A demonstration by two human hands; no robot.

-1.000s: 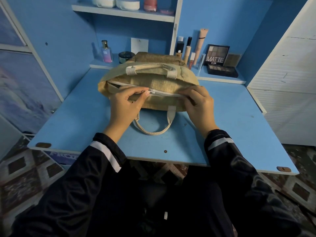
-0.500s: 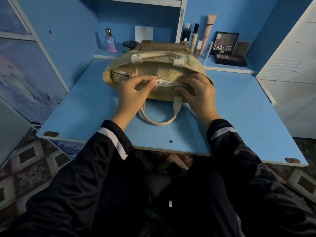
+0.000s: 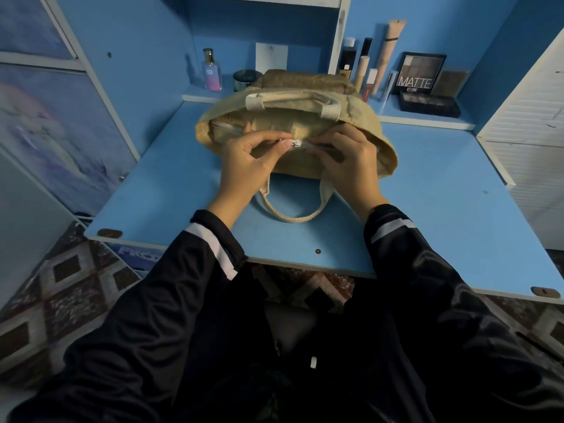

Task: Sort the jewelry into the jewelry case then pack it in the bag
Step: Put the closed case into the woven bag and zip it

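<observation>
A tan jute bag (image 3: 369, 129) with pale webbing handles lies on the blue desk (image 3: 442, 209), its zipped mouth facing me. My left hand (image 3: 247, 166) pinches the white zipper pull (image 3: 295, 144) near the middle of the bag's opening. My right hand (image 3: 348, 163) grips the bag's edge just right of the pull, fingers curled over the zipper line. One handle loops down on the desk between my wrists. The jewelry case is not visible; the bag's inside is hidden.
On the back shelf stand a pink perfume bottle (image 3: 211, 71), a dark jar (image 3: 245, 79), several makeup tubes (image 3: 381, 56) and a MATTE eyeshadow palette (image 3: 419, 74). A white cabinet (image 3: 531, 148) borders the desk on the right, a blue panel on the left.
My left hand has drawn the zipper pull to the right along the bag's opening, toward my right hand. The view has tilted slightly downward.
</observation>
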